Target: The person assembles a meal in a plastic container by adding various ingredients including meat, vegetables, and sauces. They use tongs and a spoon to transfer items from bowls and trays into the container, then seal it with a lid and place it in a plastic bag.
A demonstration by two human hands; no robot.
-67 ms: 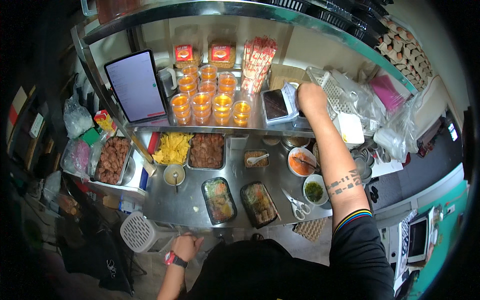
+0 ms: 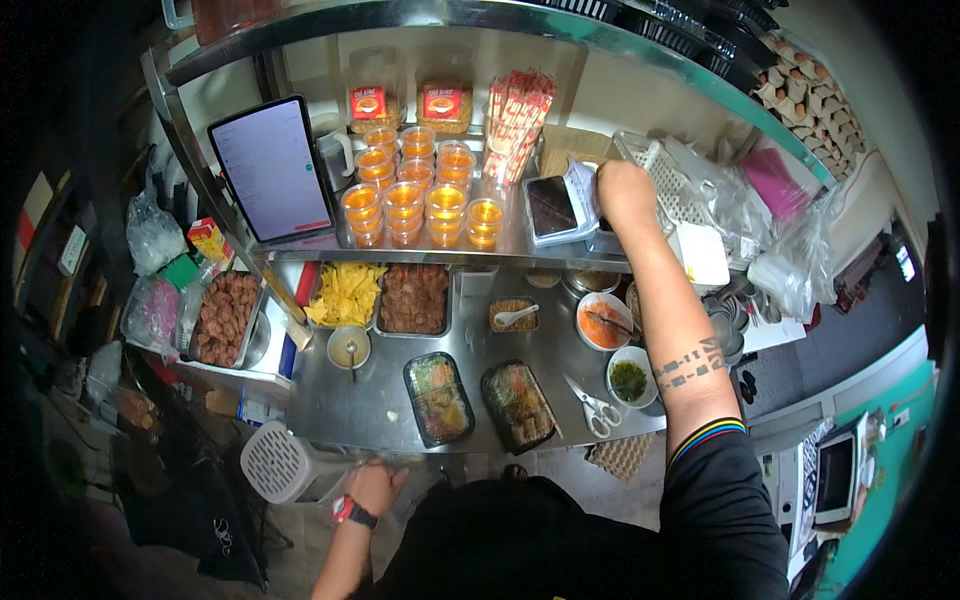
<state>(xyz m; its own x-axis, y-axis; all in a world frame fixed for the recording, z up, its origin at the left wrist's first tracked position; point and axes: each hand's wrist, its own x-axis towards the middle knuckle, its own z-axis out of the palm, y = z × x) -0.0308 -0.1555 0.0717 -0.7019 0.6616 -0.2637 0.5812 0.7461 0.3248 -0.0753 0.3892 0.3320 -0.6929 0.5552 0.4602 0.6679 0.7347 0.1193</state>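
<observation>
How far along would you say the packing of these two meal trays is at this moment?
Done: two black meal trays sit filled and uncovered on the steel counter. In hand: the right hand is up on the shelf at a stack of papers; the left hand rests at the counter's near edge. Left: no lids are on the trays, and the scissors lie beside them.

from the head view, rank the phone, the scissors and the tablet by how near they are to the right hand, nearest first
1. Phone: on the shelf, just left of the right hand.
2. Scissors: down on the steel counter, near its front edge, below the hand.
3. Tablet: propped at the shelf's far left end.
</observation>
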